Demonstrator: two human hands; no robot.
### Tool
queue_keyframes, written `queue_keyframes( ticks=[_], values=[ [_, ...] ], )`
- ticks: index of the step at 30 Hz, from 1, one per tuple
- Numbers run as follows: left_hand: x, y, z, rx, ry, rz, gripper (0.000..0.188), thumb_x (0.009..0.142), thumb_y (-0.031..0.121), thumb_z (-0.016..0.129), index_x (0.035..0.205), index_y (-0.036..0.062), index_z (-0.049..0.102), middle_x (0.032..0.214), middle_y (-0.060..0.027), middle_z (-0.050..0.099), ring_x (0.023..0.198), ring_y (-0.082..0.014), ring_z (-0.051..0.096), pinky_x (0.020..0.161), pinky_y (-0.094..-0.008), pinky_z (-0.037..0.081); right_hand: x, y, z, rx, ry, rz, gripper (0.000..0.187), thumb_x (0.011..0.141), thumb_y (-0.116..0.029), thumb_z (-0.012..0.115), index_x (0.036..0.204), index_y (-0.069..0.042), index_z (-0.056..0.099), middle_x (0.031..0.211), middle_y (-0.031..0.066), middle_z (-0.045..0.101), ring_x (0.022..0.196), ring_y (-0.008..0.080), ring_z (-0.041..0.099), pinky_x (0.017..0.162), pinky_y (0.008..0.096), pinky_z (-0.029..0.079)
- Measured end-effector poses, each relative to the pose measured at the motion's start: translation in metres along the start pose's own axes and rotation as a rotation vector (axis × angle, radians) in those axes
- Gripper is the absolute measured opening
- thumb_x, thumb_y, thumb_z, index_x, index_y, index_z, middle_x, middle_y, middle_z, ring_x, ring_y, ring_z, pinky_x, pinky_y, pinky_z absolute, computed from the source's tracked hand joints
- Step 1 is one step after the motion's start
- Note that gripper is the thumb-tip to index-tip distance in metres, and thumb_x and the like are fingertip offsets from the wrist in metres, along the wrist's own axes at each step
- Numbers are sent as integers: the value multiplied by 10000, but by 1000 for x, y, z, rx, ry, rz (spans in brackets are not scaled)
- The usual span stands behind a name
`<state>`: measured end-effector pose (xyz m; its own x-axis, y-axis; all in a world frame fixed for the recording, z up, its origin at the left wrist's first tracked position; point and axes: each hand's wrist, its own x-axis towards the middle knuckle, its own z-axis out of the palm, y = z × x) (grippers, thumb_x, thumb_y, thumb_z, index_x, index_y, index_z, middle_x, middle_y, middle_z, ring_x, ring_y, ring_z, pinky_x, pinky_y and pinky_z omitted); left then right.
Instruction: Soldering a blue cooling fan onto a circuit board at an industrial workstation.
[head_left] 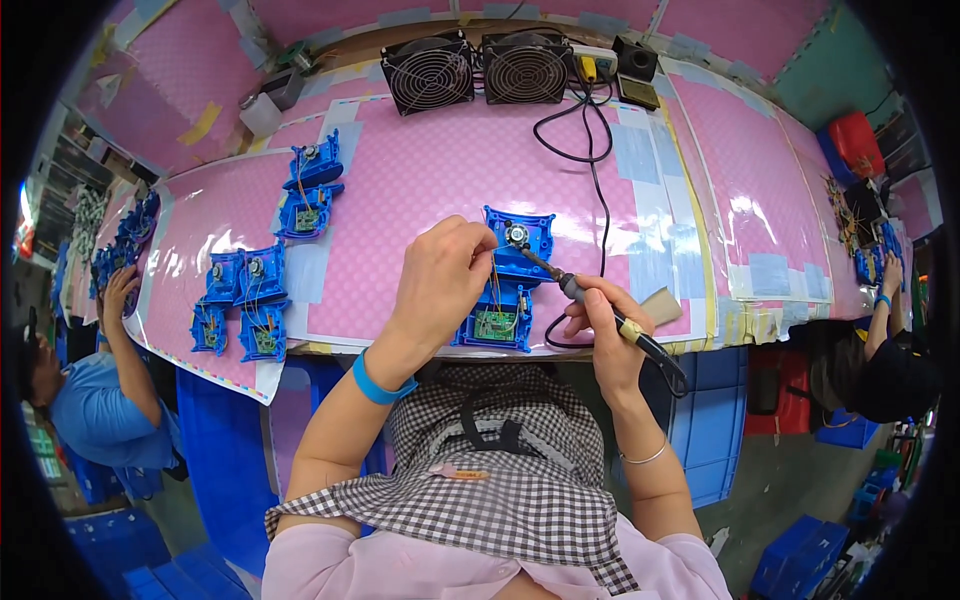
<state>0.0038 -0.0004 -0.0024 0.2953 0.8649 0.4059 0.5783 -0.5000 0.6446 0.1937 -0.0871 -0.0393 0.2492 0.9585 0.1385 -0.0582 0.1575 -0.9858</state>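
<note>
In front of me lies an opened blue plastic housing in two halves. Its far half (pixel 538 262) carries a round speaker (pixel 517 235); the near half holds a green circuit board (pixel 495 324). Thin wires (pixel 497 285) run between the halves. My right hand (pixel 612 335) grips a soldering iron (pixel 571 287), its tip pointing at the speaker's lower edge. At the left side of the far half, my left hand (pixel 447 270) is closed in a pinch. Whatever its fingertips hold is too small to make out, though thin wires show just below them.
More opened blue housings (pixel 262 285) lie to the left. Two black fans (pixel 428 75) stand at the back, near a soldering iron stand (pixel 636 75). A black cable (pixel 597 190) crosses the pink table. Other people (pixel 100 390) work at both sides.
</note>
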Motion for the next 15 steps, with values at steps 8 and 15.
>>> queue_keyframes(
  ticks=[8,15],
  values=[
    [3,-2,7,36,-8,21,100,732,-19,632,826,-4,661,752,-122,628,674,-231,643,604,-319,507,2,-3,3,3,16,-21,235,931,-119,568,1077,56,623,776,119,654,606,138,617,568,243,509],
    [0,5,6,124,2,83,78,748,17,642,825,22,654,759,-101,632,685,-251,622,618,-352,461,0,-11,-3,-137,99,-81,187,852,-40,628,1006,62,655,769,100,659,605,121,617,553,216,482]
  ],
)
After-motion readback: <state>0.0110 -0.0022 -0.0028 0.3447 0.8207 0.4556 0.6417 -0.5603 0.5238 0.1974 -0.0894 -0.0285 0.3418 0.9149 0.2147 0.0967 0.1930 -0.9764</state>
